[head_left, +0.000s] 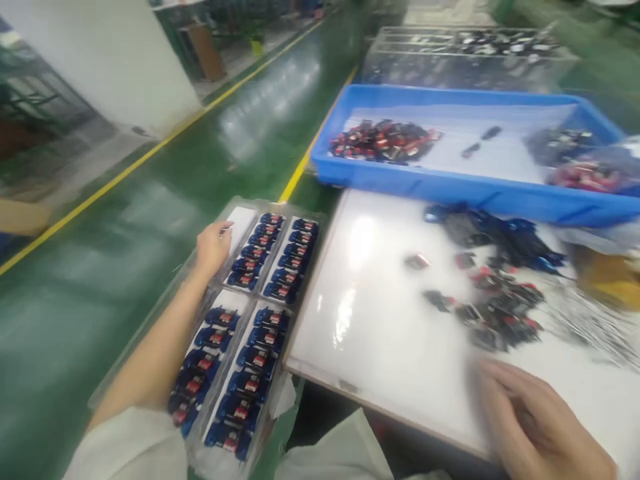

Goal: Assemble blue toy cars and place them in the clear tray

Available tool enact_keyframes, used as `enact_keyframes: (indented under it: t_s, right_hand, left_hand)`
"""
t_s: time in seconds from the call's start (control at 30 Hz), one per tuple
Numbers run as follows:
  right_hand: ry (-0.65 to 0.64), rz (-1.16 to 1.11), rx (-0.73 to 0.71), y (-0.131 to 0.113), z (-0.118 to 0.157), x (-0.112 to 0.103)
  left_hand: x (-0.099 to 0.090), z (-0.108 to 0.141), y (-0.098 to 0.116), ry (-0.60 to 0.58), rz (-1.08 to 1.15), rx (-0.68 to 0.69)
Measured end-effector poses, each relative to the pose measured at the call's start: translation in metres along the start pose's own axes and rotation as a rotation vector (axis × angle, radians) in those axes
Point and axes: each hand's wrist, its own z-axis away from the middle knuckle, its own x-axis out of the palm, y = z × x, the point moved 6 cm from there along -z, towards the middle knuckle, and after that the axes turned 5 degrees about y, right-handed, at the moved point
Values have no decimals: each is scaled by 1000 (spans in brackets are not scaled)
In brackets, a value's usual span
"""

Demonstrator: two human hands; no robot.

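Four rows of small blue-and-red parts (250,263) lie in the compartments of a clear plastic tray (250,203), with the left hand (213,248) resting on it, curled beside a white card (241,227). Further right, a white desk (360,300) carries a blue plastic crate (450,183) holding dark-and-red parts (383,141) — more loose parts (495,313) lie scattered on the desk. The right hand (535,427), blurred, sits at the desk's near edge, well apart from the left — whether either grips anything cannot be told
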Motion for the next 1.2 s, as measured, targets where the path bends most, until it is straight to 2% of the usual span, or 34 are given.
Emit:
enact_keyframes:
  t_s: [0.07,0.13,0.2,0.27,0.37,0.47,0.63,0.73,0.83,0.93,1.03,1.2]
  right_hand:
    - [20,25,-85,-8,-1,1]
    - [59,9,-115,-11,-4,3]
    - [78,-17,-132,-13,-7,4]
    - [93,-43,-148,-15,-7,4]
    - [118,-91,-156,-16,-4,2]
    - [131,-127,-168,-16,-2,2]
    - [152,-138,-199,-18,-2,3]
    - [168,-150,-208,-18,-2,3]
    - [182,-164,-198,-18,-2,2]
    - [203,-170,-202,-18,-3,1]
    - [219,-181,-218,-20,-4,-1]
    - [231,-223,-189,-20,-5,-3]
  left_hand:
    - [-10,7,60,14,138,136]
    - [-19,26,127,-15,332,320]
    - [-22,53,190,-104,478,477]
    - [-17,82,243,-228,554,611]
    - [-3,116,300,-378,566,806]
    - [6,125,338,-384,523,922]
    - [13,111,394,-271,291,974]
    - [20,108,421,-281,178,993]
    - [27,112,436,-307,131,1049]
    - [27,117,440,-297,104,1102]
    - [20,118,437,-235,104,1131]
    - [-4,115,415,-77,158,1098]
